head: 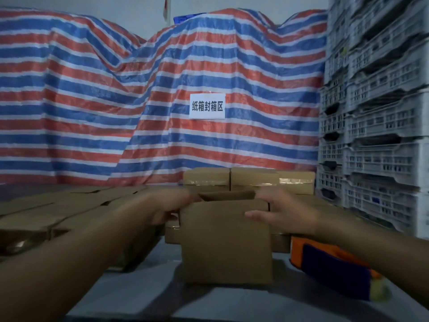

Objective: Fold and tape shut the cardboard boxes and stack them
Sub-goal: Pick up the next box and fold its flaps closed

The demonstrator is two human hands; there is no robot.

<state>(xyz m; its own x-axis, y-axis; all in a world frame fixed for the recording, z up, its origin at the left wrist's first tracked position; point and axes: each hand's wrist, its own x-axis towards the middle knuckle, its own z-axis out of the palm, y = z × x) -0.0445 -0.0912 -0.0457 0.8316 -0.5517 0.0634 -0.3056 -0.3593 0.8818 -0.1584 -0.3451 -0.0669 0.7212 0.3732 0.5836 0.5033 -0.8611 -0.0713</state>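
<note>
An unsealed brown cardboard box [226, 242] stands upright on the grey table [139, 298] in front of me, its top partly open. My left hand [171, 205] grips its upper left side, fingers curled around the edge. My right hand [278, 212] holds the upper right side, thumb lying across the front face. Behind it sit three taped boxes [254, 180] in a row. An orange and blue tape dispenser [334, 263] lies on the table to the right of the box, under my right forearm.
Flattened and folded cardboard boxes [58, 210] cover the left of the table. Grey plastic crates [376, 112] are stacked high on the right. A red, white and blue striped tarp [116, 101] with a white paper sign [207, 106] hangs behind.
</note>
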